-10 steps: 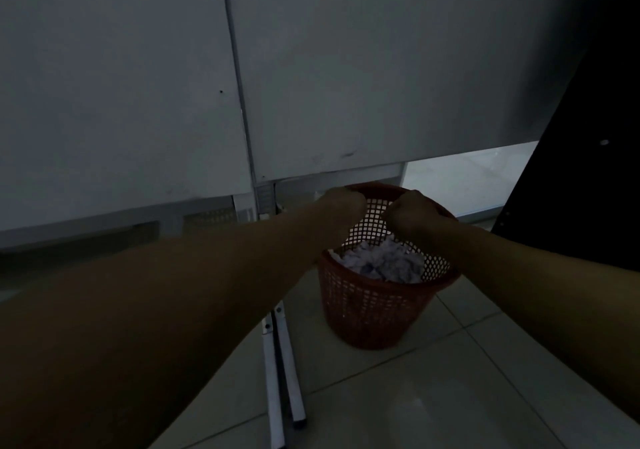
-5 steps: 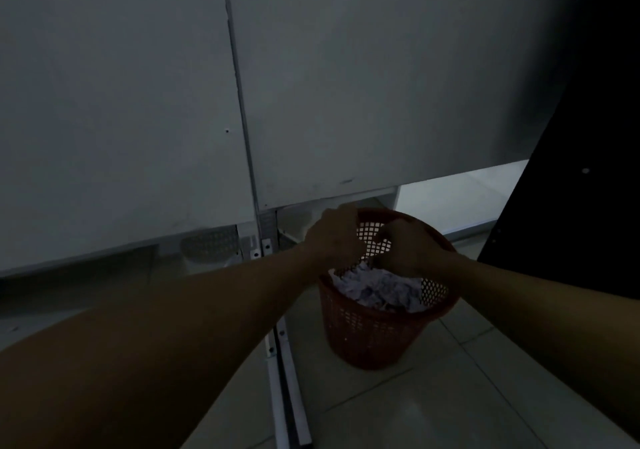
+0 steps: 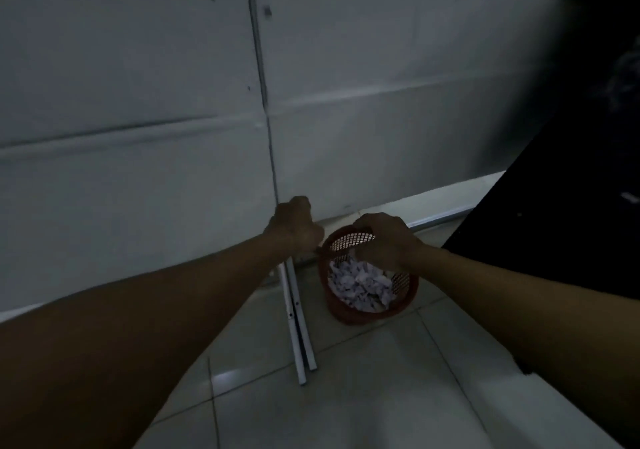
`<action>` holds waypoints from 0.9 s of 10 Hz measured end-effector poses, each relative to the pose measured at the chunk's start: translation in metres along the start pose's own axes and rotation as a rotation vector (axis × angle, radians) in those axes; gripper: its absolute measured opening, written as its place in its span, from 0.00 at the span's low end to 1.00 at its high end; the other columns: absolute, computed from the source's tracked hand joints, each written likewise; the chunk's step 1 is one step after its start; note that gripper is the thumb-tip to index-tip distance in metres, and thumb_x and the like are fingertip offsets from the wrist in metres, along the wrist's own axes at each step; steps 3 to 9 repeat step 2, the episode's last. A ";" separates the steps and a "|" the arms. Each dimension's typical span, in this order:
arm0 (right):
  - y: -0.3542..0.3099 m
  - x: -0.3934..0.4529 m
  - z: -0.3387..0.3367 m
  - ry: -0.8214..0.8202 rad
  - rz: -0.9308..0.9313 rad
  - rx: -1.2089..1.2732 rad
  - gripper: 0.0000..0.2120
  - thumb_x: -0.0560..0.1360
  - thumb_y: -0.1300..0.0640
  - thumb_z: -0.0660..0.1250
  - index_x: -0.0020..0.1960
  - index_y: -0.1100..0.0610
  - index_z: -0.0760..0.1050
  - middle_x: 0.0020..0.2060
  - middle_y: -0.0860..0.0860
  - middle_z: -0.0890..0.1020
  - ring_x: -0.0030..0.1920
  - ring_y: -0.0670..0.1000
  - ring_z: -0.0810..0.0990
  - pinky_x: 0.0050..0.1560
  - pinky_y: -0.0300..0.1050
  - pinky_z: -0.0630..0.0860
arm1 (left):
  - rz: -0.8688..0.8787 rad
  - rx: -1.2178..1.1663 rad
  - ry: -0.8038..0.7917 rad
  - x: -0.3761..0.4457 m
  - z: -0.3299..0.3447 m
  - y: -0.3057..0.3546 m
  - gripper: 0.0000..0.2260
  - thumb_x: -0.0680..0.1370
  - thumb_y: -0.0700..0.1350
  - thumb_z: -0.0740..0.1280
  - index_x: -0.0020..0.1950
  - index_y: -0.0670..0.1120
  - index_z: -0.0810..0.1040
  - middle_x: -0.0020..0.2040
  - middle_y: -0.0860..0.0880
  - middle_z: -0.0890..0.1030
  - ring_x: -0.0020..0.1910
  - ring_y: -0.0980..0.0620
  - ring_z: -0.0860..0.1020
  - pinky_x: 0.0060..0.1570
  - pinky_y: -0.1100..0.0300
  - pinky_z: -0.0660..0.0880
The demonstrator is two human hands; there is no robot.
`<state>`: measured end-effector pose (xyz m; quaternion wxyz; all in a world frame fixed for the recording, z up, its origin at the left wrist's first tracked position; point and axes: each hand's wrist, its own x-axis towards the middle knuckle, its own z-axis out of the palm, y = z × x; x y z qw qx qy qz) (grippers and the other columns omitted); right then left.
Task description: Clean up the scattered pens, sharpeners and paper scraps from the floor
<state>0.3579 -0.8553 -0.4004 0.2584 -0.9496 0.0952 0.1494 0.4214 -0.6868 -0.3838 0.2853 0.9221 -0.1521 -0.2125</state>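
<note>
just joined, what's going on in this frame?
A person is standing over a red mesh wastebasket on the tiled floor, next to a white partition's metal foot. The basket already holds a heap of crumpled paper scraps. The right hand is over the rim with fingers curled; the left hand is fisted just left of the basket. It is too dark to tell whether either holds anything.

We are seeing the right hand (image 3: pixel 384 240) covering the basket (image 3: pixel 367 310) rim's far side; left hand (image 3: pixel 294 228) contents undeterminable, img too dark.
</note>
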 end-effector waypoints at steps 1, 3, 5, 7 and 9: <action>-0.052 -0.033 -0.062 -0.035 -0.012 0.050 0.29 0.74 0.53 0.71 0.72 0.55 0.66 0.72 0.53 0.67 0.71 0.53 0.65 0.64 0.37 0.62 | -0.045 -0.032 -0.016 -0.044 -0.072 0.031 0.26 0.77 0.45 0.68 0.71 0.40 0.64 0.67 0.41 0.70 0.63 0.45 0.71 0.50 0.65 0.67; -0.103 -0.065 -0.121 -0.078 0.021 0.091 0.30 0.75 0.52 0.71 0.73 0.54 0.65 0.72 0.53 0.67 0.69 0.53 0.68 0.68 0.40 0.64 | -0.114 -0.004 -0.047 -0.088 -0.141 0.061 0.25 0.77 0.47 0.67 0.71 0.42 0.64 0.68 0.42 0.69 0.64 0.46 0.70 0.52 0.65 0.66; -0.103 -0.065 -0.121 -0.078 0.021 0.091 0.30 0.75 0.52 0.71 0.73 0.54 0.65 0.72 0.53 0.67 0.69 0.53 0.68 0.68 0.40 0.64 | -0.114 -0.004 -0.047 -0.088 -0.141 0.061 0.25 0.77 0.47 0.67 0.71 0.42 0.64 0.68 0.42 0.69 0.64 0.46 0.70 0.52 0.65 0.66; -0.103 -0.065 -0.121 -0.078 0.021 0.091 0.30 0.75 0.52 0.71 0.73 0.54 0.65 0.72 0.53 0.67 0.69 0.53 0.68 0.68 0.40 0.64 | -0.114 -0.004 -0.047 -0.088 -0.141 0.061 0.25 0.77 0.47 0.67 0.71 0.42 0.64 0.68 0.42 0.69 0.64 0.46 0.70 0.52 0.65 0.66; -0.103 -0.065 -0.121 -0.078 0.021 0.091 0.30 0.75 0.52 0.71 0.73 0.54 0.65 0.72 0.53 0.67 0.69 0.53 0.68 0.68 0.40 0.64 | -0.114 -0.004 -0.047 -0.088 -0.141 0.061 0.25 0.77 0.47 0.67 0.71 0.42 0.64 0.68 0.42 0.69 0.64 0.46 0.70 0.52 0.65 0.66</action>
